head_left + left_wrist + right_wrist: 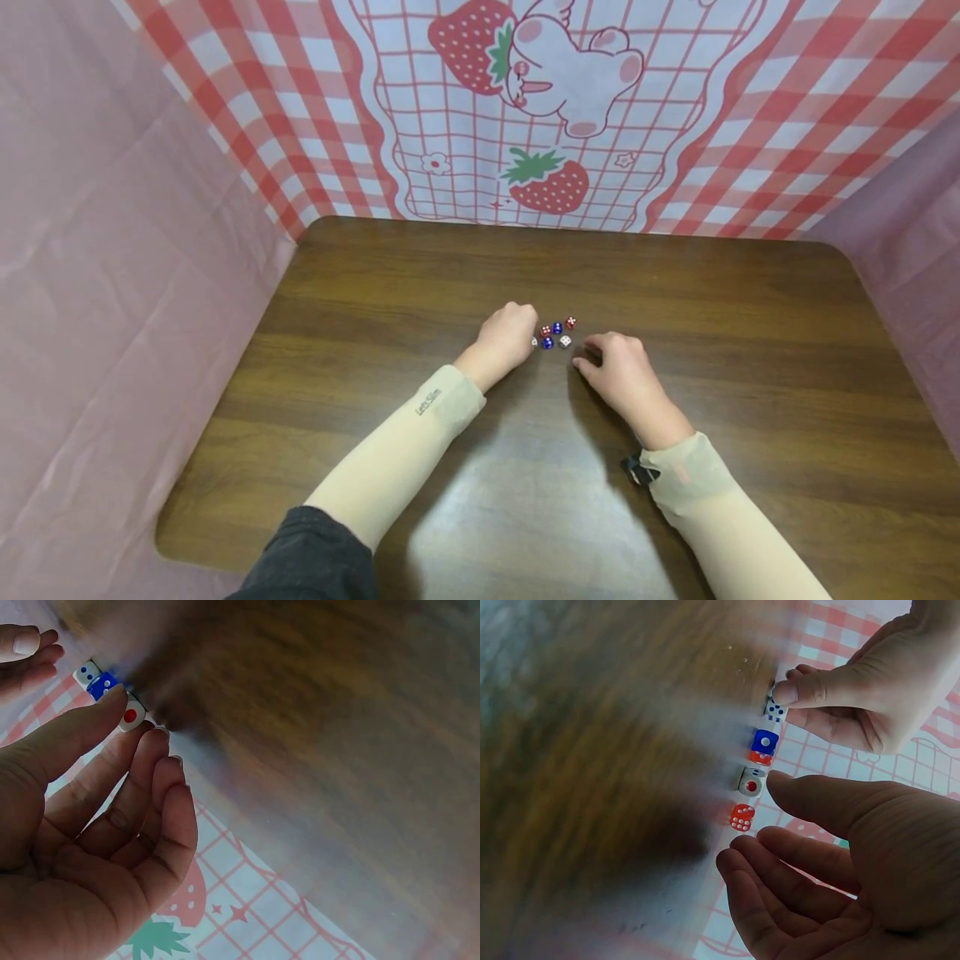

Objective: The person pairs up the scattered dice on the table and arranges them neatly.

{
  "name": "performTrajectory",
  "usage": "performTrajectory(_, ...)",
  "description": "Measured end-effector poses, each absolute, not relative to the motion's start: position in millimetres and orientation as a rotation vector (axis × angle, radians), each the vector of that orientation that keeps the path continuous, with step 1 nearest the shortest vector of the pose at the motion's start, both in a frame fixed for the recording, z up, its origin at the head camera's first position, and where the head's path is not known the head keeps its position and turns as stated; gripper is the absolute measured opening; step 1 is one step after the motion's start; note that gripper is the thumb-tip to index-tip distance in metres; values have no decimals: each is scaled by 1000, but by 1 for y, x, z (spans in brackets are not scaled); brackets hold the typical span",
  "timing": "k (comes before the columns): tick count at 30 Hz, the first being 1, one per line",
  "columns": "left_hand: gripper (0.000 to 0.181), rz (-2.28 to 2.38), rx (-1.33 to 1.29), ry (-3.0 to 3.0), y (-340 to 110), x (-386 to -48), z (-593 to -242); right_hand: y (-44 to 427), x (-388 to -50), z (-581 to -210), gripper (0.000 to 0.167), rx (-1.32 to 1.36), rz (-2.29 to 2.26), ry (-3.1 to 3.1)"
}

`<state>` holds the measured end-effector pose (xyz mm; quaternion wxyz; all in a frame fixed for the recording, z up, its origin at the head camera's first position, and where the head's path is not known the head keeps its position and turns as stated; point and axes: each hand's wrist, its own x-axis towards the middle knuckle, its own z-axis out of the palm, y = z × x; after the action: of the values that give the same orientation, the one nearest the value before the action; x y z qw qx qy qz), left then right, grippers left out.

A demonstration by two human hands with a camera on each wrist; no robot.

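Several small dice lie in a loose cluster on the wooden table (465, 275). My left hand (510, 333) is at the cluster's left side, thumb and forefinger pinching a white die (131, 715) with a red pip. That die (535, 342) is mostly hidden in the head view. Beside it are a red die (546, 331) and two blue dice, one nearer (547, 342) and one farther (557, 327). Nearest my right hand (618, 367) are another white die (566, 342) and a red die (572, 322). The right hand's fingers are relaxed and apart from its thumb, holding nothing.
A red-and-white checked cloth (757, 125) with strawberry pictures hangs along the table's far edge. Pink cloth (97, 250) hangs at the left, and more pink cloth (900, 225) at the right. A black strap (640, 471) is at the right wrist.
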<state>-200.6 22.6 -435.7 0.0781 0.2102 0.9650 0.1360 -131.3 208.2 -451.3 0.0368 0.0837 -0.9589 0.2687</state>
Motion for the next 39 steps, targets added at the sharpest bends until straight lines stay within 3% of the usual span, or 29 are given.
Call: performTrajectory(39, 7, 286, 796, 2833, 10, -150, -433, 205, -141, -448, 29, 243, 850, -2989)
